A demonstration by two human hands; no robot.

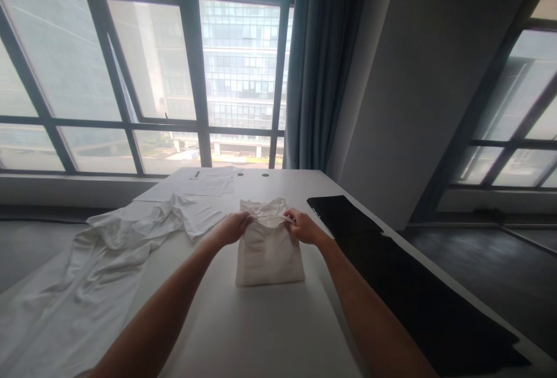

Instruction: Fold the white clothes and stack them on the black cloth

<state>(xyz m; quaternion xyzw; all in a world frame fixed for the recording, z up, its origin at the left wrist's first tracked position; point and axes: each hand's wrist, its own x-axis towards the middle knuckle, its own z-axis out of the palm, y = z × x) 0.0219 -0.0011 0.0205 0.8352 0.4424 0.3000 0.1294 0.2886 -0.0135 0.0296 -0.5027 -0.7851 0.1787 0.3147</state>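
Note:
A folded white shirt (270, 259) lies on the white table (256, 331) straight in front of me, its collar end pointing away. My left hand (237, 227) pinches the shirt's fabric at the left of the neckline. On the other side, my right hand (302, 226) grips the right of the neckline between thumb and fingers. A raised edge of the collar stretches between both hands. Behind it, more loose, wrinkled cloth shows. The fingertips are partly hidden by the fabric.
Crumpled white garments (117, 244) spread over the table's left side and hang past its edge. Black cloth (391, 273) lies flat along the right side. Sheets of white paper (209, 182) rest at the far left, near two round table holes. Windows and a dark curtain (326, 64) stand beyond.

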